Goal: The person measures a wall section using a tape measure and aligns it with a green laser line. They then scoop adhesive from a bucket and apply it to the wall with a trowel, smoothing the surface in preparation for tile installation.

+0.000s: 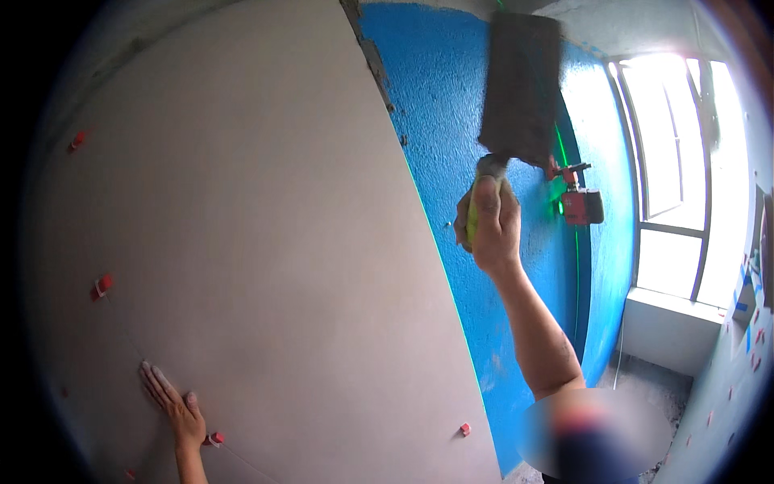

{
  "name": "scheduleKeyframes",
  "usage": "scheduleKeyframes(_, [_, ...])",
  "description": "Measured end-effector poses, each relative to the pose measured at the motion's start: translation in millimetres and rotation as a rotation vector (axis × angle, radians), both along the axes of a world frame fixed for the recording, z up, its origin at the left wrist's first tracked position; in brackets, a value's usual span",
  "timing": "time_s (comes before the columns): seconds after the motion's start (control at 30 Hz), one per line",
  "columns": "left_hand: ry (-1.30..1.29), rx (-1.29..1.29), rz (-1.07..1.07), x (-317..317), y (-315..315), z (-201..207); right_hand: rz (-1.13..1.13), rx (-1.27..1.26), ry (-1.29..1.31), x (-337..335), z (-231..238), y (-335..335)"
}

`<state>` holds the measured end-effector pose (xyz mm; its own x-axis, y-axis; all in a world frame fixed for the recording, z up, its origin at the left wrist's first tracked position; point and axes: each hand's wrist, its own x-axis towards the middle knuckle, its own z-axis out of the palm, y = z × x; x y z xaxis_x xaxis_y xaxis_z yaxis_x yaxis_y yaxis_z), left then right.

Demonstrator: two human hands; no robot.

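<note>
One trowel (522, 89) raised in front of blue wall (427, 97), right of centre, dark rectangular blade pointing up, slightly blurred. Right grip (493, 218) wrapped tight round yellow-green handle (472, 231), thumb along it. Left grip (179, 406) laid flat on big grey panel (282, 202) at lower left, fingers side by side, thumb apart. Fingertips at thin joint line, red clip (215, 439) just beside wrist, more clips (103, 285) scattered over panel. Thin green line along panel's right edge. Red-and-black laser level (582, 208) just right of trowel, glowing green. Farther right: bright window (669, 145) over pale ledge (673, 331), rough floor (653, 379) below.
</note>
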<state>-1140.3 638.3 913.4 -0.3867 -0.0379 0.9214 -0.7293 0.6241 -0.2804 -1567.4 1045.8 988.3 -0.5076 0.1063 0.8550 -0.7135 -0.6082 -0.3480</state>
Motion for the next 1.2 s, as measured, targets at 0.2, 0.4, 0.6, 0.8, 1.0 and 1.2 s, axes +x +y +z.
scheduleKeyframes(0.2, [0.005, -0.032, 0.011, -6, 7, 1, -0.348, 0.545, -0.15, -41, -22, -62])
scheduleKeyframes(0.4, [-0.004, -0.05, 0.037, -7, 11, 0, -0.311, 0.583, -0.141, -18, -22, -66])
scheduleKeyframes(0.6, [-0.011, -0.021, 0.075, -4, 15, 4, -0.165, 0.66, -0.235, 7, -48, -21])
scheduleKeyframes(0.8, [-0.02, 0.011, 0.085, 0, 12, 1, 0.11, 0.394, -0.152, -48, 21, 7])
scheduleKeyframes(1.0, [-0.001, 0.027, 0.07, -3, 10, 0, 0.069, 0.474, -0.237, -50, 121, -12])
scheduleKeyframes(1.2, [-0.003, 0.056, 0.038, -6, 8, -2, -0.017, 0.469, -0.133, -19, 174, -46])
